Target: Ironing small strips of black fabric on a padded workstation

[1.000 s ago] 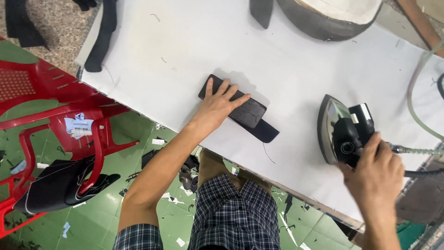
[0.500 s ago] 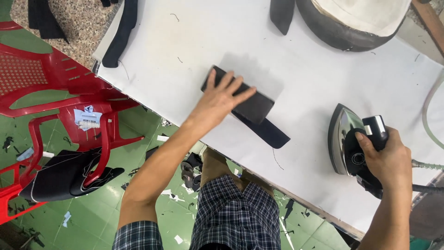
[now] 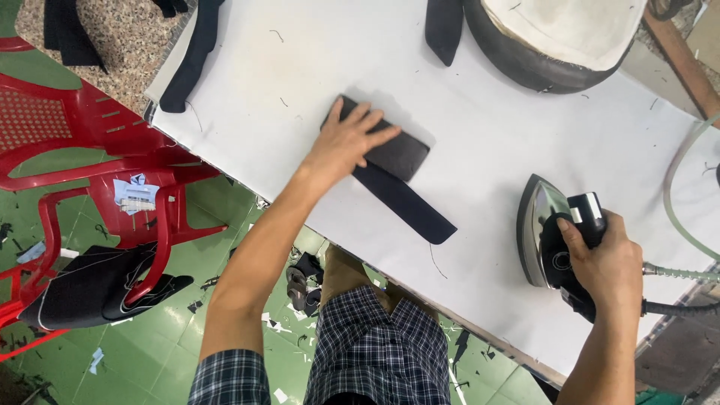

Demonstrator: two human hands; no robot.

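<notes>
Left hand (image 3: 346,144) lies flat, fingers spread, on the dark cloth (image 3: 390,172) mid-worktop (image 3: 480,127); the cloth's long axis runs 10 to 4 o'clock. Right hand (image 3: 604,259) grips the iron (image 3: 547,232), at 4 o'clock from the cloth.

The left hand (image 3: 346,142) lies flat over the dark fabric piece (image 3: 390,176), so the cloth beneath the palm is out of sight. The right hand (image 3: 604,259) wraps its grip around the steam iron (image 3: 551,236), hiding the handle, and the hoses run off the right edge. Up top, the padded pressing form (image 3: 555,37) is cut off by the frame. The red plastic chair (image 3: 82,157) runs off the left edge. The paper tag (image 3: 135,193) on it is too small to read.
</notes>
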